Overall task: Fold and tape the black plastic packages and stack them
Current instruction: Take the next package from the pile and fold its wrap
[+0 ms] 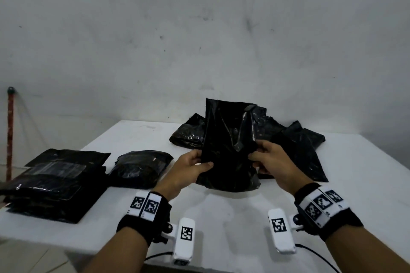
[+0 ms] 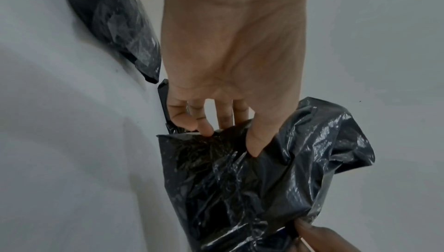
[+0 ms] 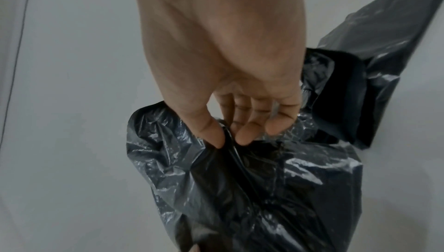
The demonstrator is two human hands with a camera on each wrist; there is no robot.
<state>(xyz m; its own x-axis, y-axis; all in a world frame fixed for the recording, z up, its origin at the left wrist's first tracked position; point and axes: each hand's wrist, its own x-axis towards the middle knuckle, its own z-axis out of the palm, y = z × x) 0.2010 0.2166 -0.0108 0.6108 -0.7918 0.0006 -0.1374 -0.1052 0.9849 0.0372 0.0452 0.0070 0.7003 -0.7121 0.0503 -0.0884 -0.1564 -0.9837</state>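
Note:
I hold a black plastic package [image 1: 228, 144] upright over the white table [image 1: 221, 217], its lower end resting near the table top. My left hand [image 1: 195, 166] pinches its left edge, thumb in front and fingers behind. My right hand [image 1: 266, 159] pinches its right edge. In the left wrist view the left hand [image 2: 228, 132] grips the crinkled package [image 2: 252, 189]. In the right wrist view the right hand [image 3: 230, 134] pinches a fold of the package [image 3: 264, 189].
A stack of flat folded black packages [image 1: 53, 184] lies at the table's left end. One folded package [image 1: 139, 168] sits beside it. A heap of loose black packages [image 1: 295, 142] lies behind my hands. A red pole [image 1: 10, 135] leans at the far left wall.

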